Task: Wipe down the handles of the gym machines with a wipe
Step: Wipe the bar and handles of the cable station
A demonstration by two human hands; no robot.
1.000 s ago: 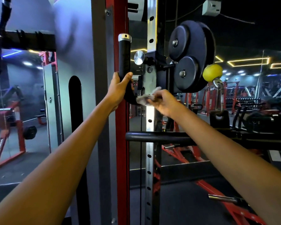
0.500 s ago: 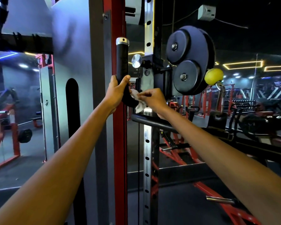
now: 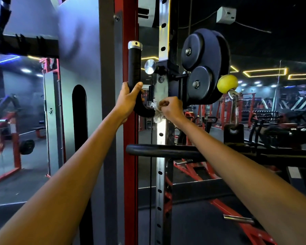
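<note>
Two hands are raised to one black handle [image 3: 134,68] mounted upright beside the red post [image 3: 129,156] of the machine. The handle is capped in silver at its top and curves to the right at its foot. Its lower part is gripped by the left hand [image 3: 128,101], with the thumb laid up across the front of the grip and the fingers wrapped behind it. A crumpled white wipe [image 3: 157,112] is pinched in the curled fingers of the right hand [image 3: 171,107] and is held against the curved foot of the handle, just right of the left hand. Part of the wipe hangs loose below the fist.

Behind the hands a perforated silver upright [image 3: 162,156] is seen, with a round silver knob [image 3: 150,66] to its left. To the right, a dark housing with two round pulley covers [image 3: 201,68] is fixed, and a yellow ball [image 3: 227,84] sits at its lower right edge, with a metal clip [image 3: 234,106] hanging beneath. Below the hands a black horizontal bar [image 3: 157,150] is crossed by the right forearm. Red-framed machines and lit ceiling strips are visible far behind.
</note>
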